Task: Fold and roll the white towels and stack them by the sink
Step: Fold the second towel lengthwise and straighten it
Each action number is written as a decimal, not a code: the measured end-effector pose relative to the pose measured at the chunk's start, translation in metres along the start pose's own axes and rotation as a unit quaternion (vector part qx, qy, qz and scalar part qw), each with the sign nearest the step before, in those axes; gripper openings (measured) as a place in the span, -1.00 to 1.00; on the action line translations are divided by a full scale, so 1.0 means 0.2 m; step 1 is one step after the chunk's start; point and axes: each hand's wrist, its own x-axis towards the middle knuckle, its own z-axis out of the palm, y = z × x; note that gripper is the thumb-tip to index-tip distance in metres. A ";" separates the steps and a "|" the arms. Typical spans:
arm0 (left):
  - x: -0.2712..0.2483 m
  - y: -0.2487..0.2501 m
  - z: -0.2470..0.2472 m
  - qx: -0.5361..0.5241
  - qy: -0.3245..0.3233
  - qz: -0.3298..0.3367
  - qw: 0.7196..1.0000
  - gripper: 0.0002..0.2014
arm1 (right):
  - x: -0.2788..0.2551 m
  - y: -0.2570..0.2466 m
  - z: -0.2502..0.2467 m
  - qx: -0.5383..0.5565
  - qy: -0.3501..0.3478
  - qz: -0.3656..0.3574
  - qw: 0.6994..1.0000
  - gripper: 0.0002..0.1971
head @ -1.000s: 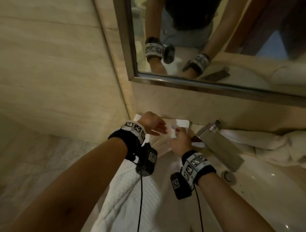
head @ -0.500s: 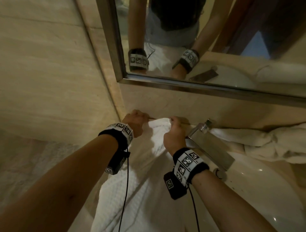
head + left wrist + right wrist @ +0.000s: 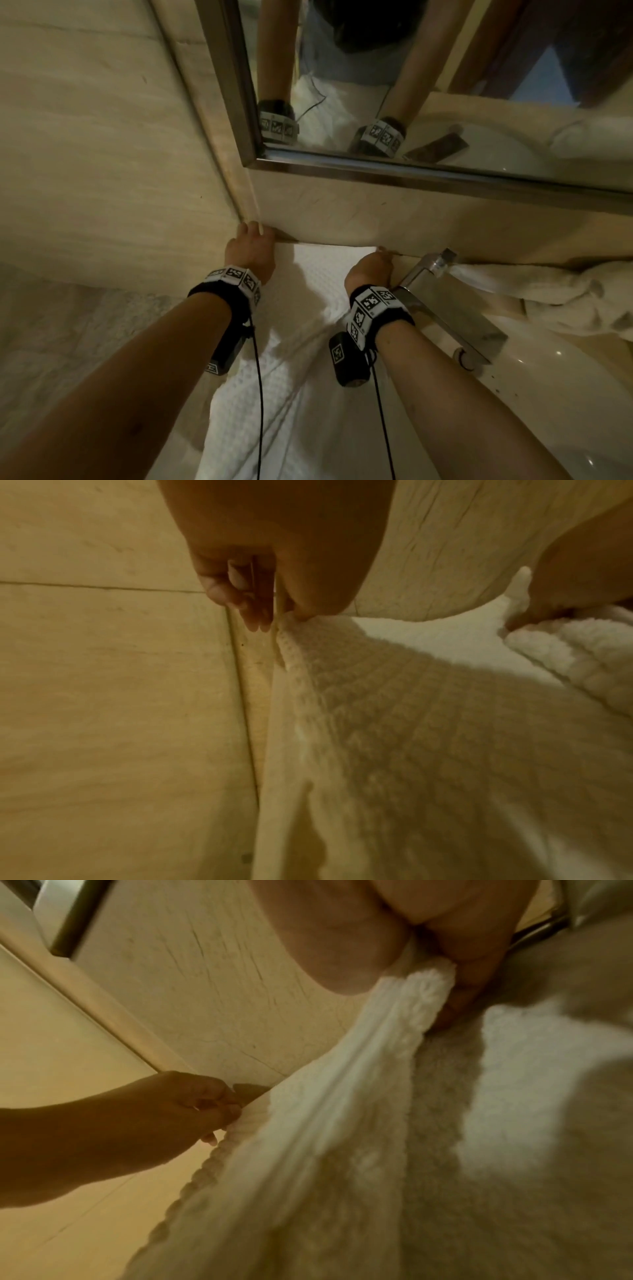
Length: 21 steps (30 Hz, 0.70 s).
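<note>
A white waffle-weave towel (image 3: 308, 346) lies lengthwise on the counter left of the sink (image 3: 561, 394), its far edge against the back wall. My left hand (image 3: 251, 245) pinches the towel's far left corner (image 3: 291, 626) in the wall corner. My right hand (image 3: 371, 270) grips the far right corner (image 3: 424, 988), bunched between thumb and fingers, next to the faucet (image 3: 448, 301). The towel (image 3: 308, 1150) stretches between both hands. Its near end runs out of the head view at the bottom.
A crumpled white towel (image 3: 548, 294) lies behind the sink at the right. A framed mirror (image 3: 428, 171) hangs above the counter. Beige tiled walls close the left side and the back. The floor (image 3: 68, 325) shows at the lower left.
Both hands moved apart and toward the back wall, spreading the towel's far edge flat against it. One second ago they were close together at the towel's middle.
</note>
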 end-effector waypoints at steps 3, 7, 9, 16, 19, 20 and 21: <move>0.00 -0.02 -0.02 -0.070 -0.049 -0.029 0.996 -0.54 | 0.03 -0.02 0.03 -0.139 0.007 0.008 0.990 -0.48; 0.03 -0.03 -0.02 -0.101 -0.074 -0.033 0.992 -0.56 | 0.08 -0.01 0.06 -0.135 0.046 -0.014 0.990 -0.46; 0.04 -0.02 -0.02 -0.089 -0.072 -0.026 0.993 -0.57 | 0.03 -0.03 0.02 -0.151 0.031 -0.051 0.987 -0.52; 0.04 0.00 -0.06 -0.085 -0.084 -0.040 0.992 -0.58 | 0.06 -0.02 -0.10 -0.225 -0.009 -0.128 0.966 -0.71; 0.03 0.01 -0.07 -0.085 -0.060 -0.055 0.993 -0.61 | 0.08 -0.01 -0.09 -0.274 0.008 -0.141 0.951 -0.75; 0.03 0.02 -0.08 -0.087 -0.046 -0.066 0.993 -0.64 | 0.08 -0.01 -0.08 -0.292 0.020 -0.146 0.945 -0.76; 0.02 0.03 -0.09 -0.087 -0.036 -0.077 0.993 -0.67 | 0.08 -0.01 -0.07 -0.293 0.031 -0.142 0.945 -0.77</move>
